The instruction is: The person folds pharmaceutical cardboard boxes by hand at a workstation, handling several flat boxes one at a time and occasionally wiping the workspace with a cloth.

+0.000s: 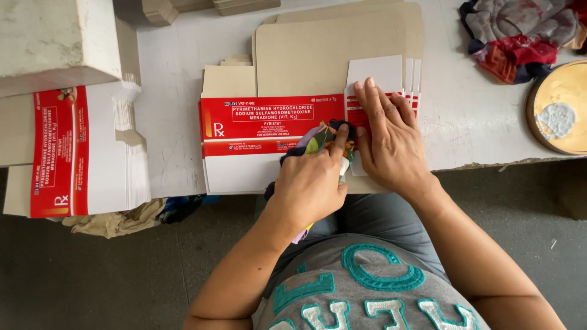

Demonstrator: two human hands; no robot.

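Note:
A flat red and white carton blank point(257, 131) lies on a fanned stack of brown cardboard blanks point(330, 49) on the white table point(171, 67). My left hand point(312, 180) is shut on a colourful patterned rag point(321, 142) and presses it onto the carton's right end. My right hand point(388, 134) lies flat, fingers spread, on the white and red flaps just right of the rag, holding them down.
A thick stack of the same red and white cartons point(85, 153) sits at the left under a white block point(55, 43). A round yellow dish with white paste point(559, 110) and a heap of cloths point(520, 33) are at the right.

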